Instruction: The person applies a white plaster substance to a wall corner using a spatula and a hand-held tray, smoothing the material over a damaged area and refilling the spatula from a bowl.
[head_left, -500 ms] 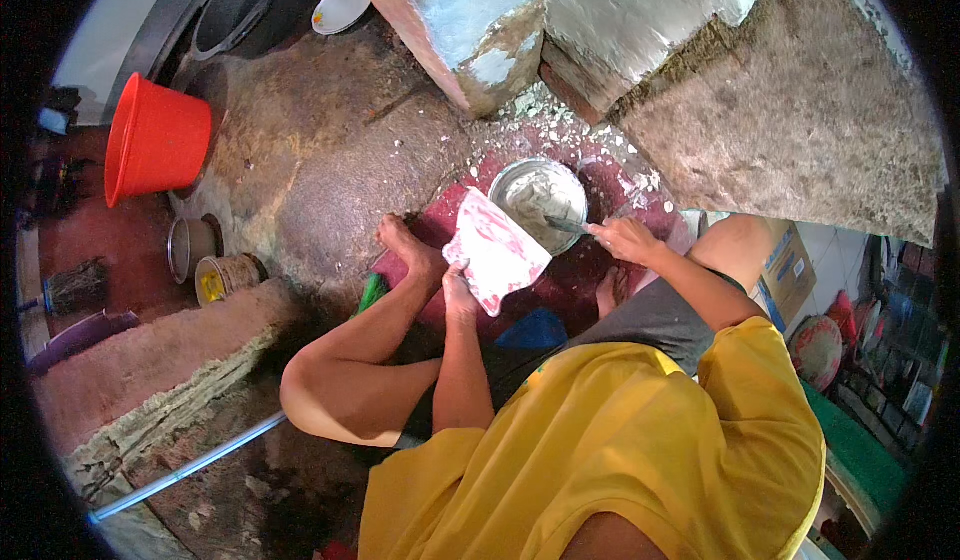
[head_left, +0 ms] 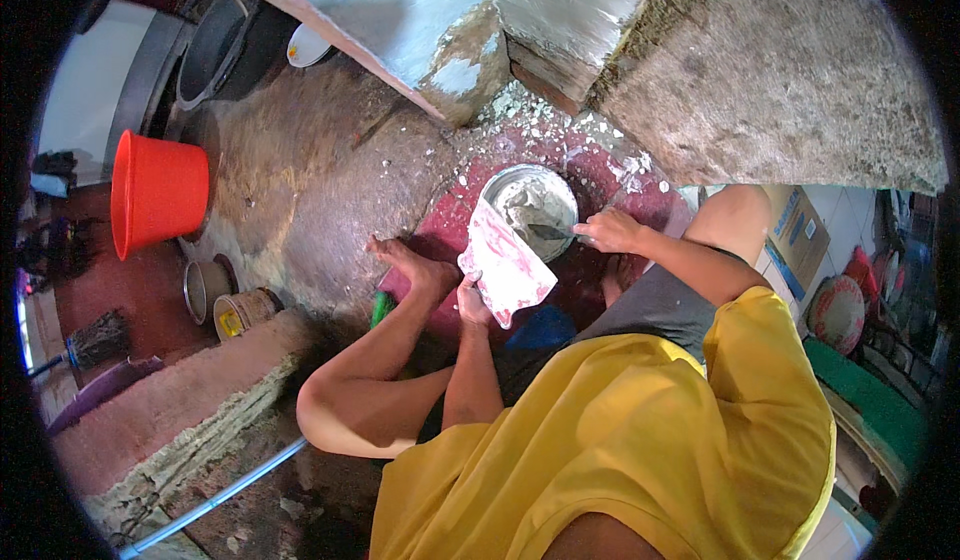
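A round metal pot [head_left: 570, 188] of thick white paste [head_left: 530, 200] stands on the red floor in front of me. My right hand [head_left: 608, 231] is closed around the handle of a putty knife [head_left: 550, 232], whose dark blade rests in the paste. My left hand [head_left: 472, 302] grips the edge of a flat, pale board [head_left: 512, 272] smeared with white and pink. The board is tilted beside the pot, and its upper edge overlaps the near left part of the rim. Part of the left fingers is hidden by the board.
White crumbs [head_left: 520, 110] litter the floor by the peeling wall corner [head_left: 465, 80]. At left stand a red bucket [head_left: 160, 195], a metal pot [head_left: 205, 290] and a small tub [head_left: 245, 312]. A blue pole [head_left: 215, 500] lies lower left; a cardboard box [head_left: 800, 240] is right.
The board has shifted right toward the pot and now overlaps its rim. The knife blade stays in the paste, a little deeper into the pot. The whole view has shifted slightly.
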A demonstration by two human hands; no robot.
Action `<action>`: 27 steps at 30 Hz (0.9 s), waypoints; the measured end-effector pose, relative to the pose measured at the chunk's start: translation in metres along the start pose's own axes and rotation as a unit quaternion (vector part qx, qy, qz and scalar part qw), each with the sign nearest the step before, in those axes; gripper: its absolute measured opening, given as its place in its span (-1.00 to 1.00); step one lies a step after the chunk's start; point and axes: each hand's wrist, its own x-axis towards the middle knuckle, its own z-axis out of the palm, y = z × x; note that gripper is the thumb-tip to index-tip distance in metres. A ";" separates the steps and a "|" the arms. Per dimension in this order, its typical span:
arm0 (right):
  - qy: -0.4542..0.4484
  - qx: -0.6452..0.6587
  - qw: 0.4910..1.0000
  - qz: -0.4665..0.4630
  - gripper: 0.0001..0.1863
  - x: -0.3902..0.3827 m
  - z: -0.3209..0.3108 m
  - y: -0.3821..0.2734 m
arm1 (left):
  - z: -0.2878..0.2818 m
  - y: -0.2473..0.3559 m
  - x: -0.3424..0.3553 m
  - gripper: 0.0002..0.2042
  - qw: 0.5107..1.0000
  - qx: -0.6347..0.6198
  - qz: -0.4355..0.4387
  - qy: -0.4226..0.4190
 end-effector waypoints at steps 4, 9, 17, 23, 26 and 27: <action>0.004 0.154 0.984 0.089 -0.70 0.002 -0.004 -0.008 | 0.010 0.003 -0.003 -0.54 0.999 -0.032 -0.002 -0.020; -0.008 0.161 0.980 0.114 -0.75 0.009 -0.012 -0.028 | 0.008 0.003 0.001 -0.53 0.999 -0.026 -0.006 -0.038; 0.027 0.175 0.974 0.143 -0.74 0.021 0.000 -0.038 | 0.002 0.016 -0.010 -0.59 0.999 -0.029 0.021 -0.028; 0.141 0.325 0.925 0.136 -0.60 0.014 -0.019 -0.026 | 0.052 0.071 -0.035 -0.69 0.977 0.060 0.199 0.055; 0.044 0.455 0.855 0.247 -0.62 -0.005 -0.087 -0.050 | 0.066 0.092 -0.042 -0.79 0.978 0.024 0.204 -0.019; 0.073 0.453 0.859 0.226 -0.64 -0.015 -0.105 -0.057 | 0.083 0.094 -0.043 -0.82 0.975 0.022 0.221 0.008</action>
